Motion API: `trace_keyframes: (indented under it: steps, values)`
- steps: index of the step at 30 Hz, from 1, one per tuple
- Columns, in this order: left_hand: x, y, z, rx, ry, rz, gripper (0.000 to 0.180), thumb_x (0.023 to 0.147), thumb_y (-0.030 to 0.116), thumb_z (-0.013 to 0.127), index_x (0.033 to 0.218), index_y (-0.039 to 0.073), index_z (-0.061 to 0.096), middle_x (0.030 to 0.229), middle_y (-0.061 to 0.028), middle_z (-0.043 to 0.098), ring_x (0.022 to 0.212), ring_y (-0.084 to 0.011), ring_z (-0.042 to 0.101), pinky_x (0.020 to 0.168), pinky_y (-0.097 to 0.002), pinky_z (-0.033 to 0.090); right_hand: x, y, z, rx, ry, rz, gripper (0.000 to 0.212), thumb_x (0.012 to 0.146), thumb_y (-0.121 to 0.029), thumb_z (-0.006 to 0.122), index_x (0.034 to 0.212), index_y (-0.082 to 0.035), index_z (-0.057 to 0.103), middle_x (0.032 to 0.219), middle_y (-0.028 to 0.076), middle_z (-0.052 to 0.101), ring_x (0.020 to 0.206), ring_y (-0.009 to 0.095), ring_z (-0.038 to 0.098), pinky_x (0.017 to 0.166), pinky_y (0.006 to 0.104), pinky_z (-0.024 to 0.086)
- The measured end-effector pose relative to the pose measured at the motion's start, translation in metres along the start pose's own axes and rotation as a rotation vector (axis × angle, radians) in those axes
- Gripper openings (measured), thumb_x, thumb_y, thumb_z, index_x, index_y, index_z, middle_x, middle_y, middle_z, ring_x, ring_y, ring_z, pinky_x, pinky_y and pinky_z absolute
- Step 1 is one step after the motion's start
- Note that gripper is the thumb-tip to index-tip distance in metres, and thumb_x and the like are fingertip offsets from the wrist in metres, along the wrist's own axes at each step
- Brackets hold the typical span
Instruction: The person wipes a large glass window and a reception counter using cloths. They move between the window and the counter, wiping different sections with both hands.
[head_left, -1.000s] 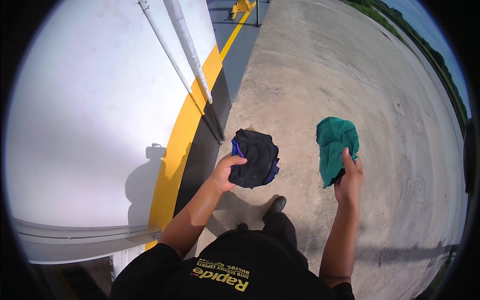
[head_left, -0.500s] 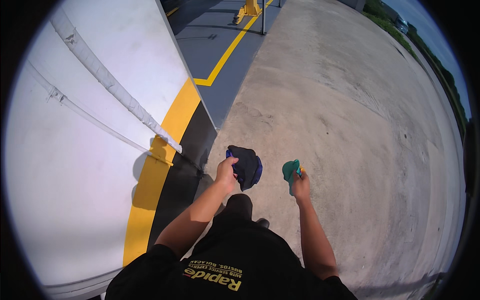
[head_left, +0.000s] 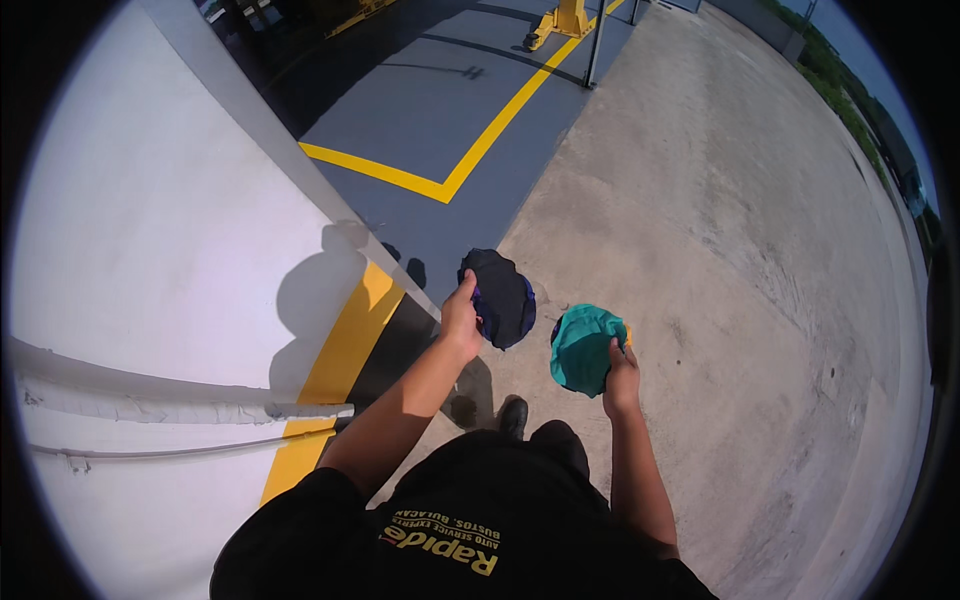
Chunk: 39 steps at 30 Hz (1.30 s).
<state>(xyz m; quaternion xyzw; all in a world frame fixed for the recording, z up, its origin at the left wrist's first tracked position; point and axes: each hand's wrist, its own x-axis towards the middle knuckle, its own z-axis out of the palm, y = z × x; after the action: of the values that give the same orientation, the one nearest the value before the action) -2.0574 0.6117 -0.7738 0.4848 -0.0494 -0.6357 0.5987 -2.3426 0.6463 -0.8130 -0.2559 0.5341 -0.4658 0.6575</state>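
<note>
A round, dark cloth piece with a blue-purple edge (head_left: 505, 300) is gripped at its left side by my left hand (head_left: 461, 318). My thumb lies along its rim. To the right and slightly lower, my right hand (head_left: 621, 378) pinches a round teal cloth piece (head_left: 585, 350) with a dark edge. A small bit of orange (head_left: 628, 336) shows by the right fingers; what it belongs to is unclear. The two cloth pieces hang apart from each other in front of me, above the concrete. Some fingers of both hands are hidden behind the cloth.
At my left stands a white wall (head_left: 170, 230) with a yellow and black base band and pipes (head_left: 200, 405) along it. Beyond its corner lies a blue-grey floor (head_left: 400, 130) with a yellow line (head_left: 500, 125) and a yellow metal stand (head_left: 567, 20). Concrete pavement (head_left: 720, 250) stretches right.
I have moved forward toward the wall's corner, and more of the blue-grey floor shows. The teal cloth now faces up more broadly. Both hands keep their hold.
</note>
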Motion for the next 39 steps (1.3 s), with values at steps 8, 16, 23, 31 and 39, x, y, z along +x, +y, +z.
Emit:
trace_keyframes:
  steps: [8,16,23,31,39]
  values:
    - [0.112,0.047,0.156,1.263,-0.517,1.242,0.056,0.102,0.018,0.064,0.154,0.005,0.049,0.160,-0.0178,0.048,0.153,-0.0353,0.039,0.124,-0.0494,0.029,0.198,-0.130,0.120,0.517,-0.334,0.155,0.056,0.114,-0.043,0.039,0.153,-0.003,0.045,0.152,0.015,0.055,0.139,0.033,0.054,0.119,0.0521,0.039]
    - [0.404,0.162,0.007,0.270,0.164,0.299,0.052,0.105,0.043,0.064,0.129,-0.003,0.065,0.120,-0.0104,0.072,0.106,-0.0192,0.069,0.094,-0.0347,0.053,0.403,-0.288,0.255,0.294,-0.519,0.172,0.059,0.112,-0.041,0.047,0.153,0.001,0.046,0.151,0.016,0.056,0.138,0.034,0.055,0.117,0.0501,0.043]
    - [0.416,0.309,0.071,-0.448,0.050,0.234,0.061,0.109,0.043,0.054,0.154,0.003,0.044,0.152,-0.0136,0.057,0.140,-0.0283,0.055,0.121,-0.0466,0.040,0.513,-0.316,0.477,-0.092,-0.777,-0.155,0.072,0.111,-0.055,0.044,0.155,0.002,0.043,0.150,0.017,0.055,0.138,0.031,0.055,0.118,0.0465,0.041]
    - [0.576,0.398,-0.005,-0.845,0.175,0.339,0.044,0.113,0.044,0.044,0.135,0.009,0.057,0.122,-0.0120,0.067,0.116,-0.0300,0.066,0.108,-0.0485,0.051,0.633,-0.131,0.649,-1.189,-1.164,-0.067,0.047,0.112,-0.032,0.046,0.143,0.003,0.054,0.137,0.030,0.063,0.129,0.043,0.061,0.105,0.0433,0.049]
    - [0.624,0.652,-0.088,-0.535,0.339,0.616,0.049,0.106,0.037,0.059,0.139,0.002,0.060,0.135,-0.0131,0.069,0.124,-0.0272,0.067,0.112,-0.0440,0.049,0.783,-0.203,0.810,-0.855,-0.854,-0.028,0.061,0.114,-0.047,0.038,0.137,0.007,0.054,0.125,0.022,0.068,0.116,0.033,0.068,0.101,0.0427,0.055]
